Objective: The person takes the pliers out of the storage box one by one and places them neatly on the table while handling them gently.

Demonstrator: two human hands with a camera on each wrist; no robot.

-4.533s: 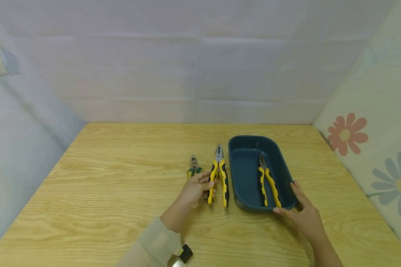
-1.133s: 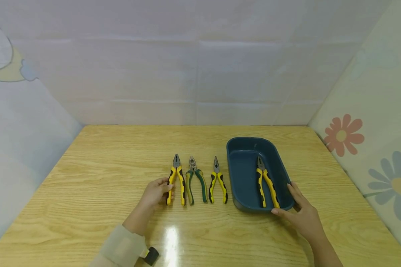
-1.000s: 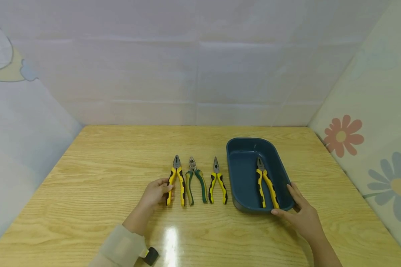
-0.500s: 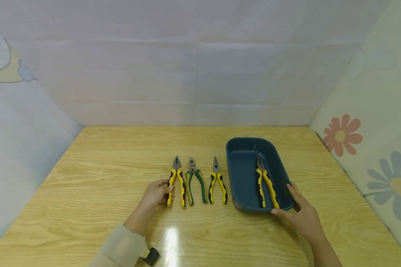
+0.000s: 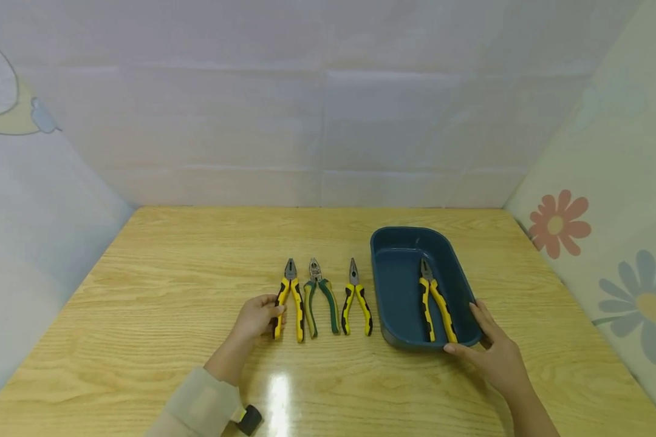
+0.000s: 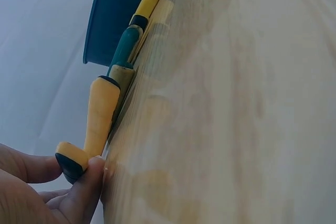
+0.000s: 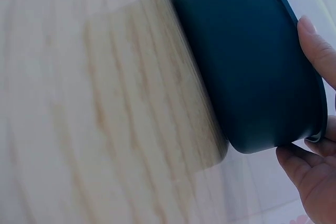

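With thumb and fingers, my left hand [image 5: 257, 317] pinches the left handle of yellow-and-black combination pliers [image 5: 299, 312]. These pliers lie at the left end of a row, and their two handles [image 6: 101, 111] show in the left wrist view. Beside them are green-handled pliers [image 5: 330, 305], then smaller yellow-and-black needle-nose pliers [image 5: 353, 276]. On the right stands a dark blue plastic bin [image 5: 396, 291] with another yellow-and-black pair of pliers [image 5: 442, 309] inside. My right hand [image 5: 497, 355] grips the bin's near right corner, thumb and fingers at its rim.
The wood-grain table [image 5: 169, 291] reaches back to a pale, creased wall covering [image 5: 224, 121]. A flower-patterned wall [image 5: 596, 212] borders the right side. Near my left wrist a small black object [image 5: 248, 420] sticks out of the sleeve.
Since the earliest frame, my left hand has carried the combination pliers left, from in front of the needle-nose pliers to beyond the green pair. My right hand stays on the bin. Lately almost nothing moves.
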